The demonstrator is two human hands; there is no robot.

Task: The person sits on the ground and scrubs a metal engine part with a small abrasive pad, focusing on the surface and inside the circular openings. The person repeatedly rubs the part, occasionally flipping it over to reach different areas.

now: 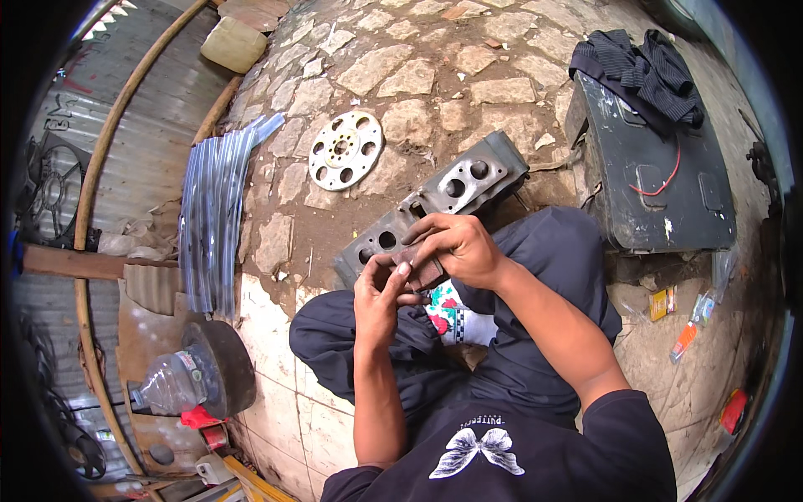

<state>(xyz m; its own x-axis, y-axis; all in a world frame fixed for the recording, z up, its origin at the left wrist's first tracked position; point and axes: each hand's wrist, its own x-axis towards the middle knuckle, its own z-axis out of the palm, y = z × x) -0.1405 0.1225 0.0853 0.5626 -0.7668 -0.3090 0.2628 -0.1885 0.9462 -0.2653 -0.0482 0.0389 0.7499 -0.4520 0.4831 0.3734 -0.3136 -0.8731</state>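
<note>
Between my two hands is a reddish-brown folded piece, likely sandpaper [428, 271]. The fingers of my left hand [379, 293] pinch its left side, thumb up. My right hand [463, 250] grips it from the other side, partly covering it. Just beyond lies a long grey metal engine cylinder head [463, 179], set diagonally on the ground with several round ports facing up. My right hand hides part of its middle. A patterned cloth [448, 307] with red and green shapes shows below the hands, between my folded legs.
A round metal flywheel plate [357, 148] lies on the stone paving. Clear corrugated sheets [213, 219] and a plastic bottle [166, 383] by a black rubber ring [235, 370] are at left. At right, striped cloth [646, 75] and a red wire [662, 190] lie on a dark panel [677, 216].
</note>
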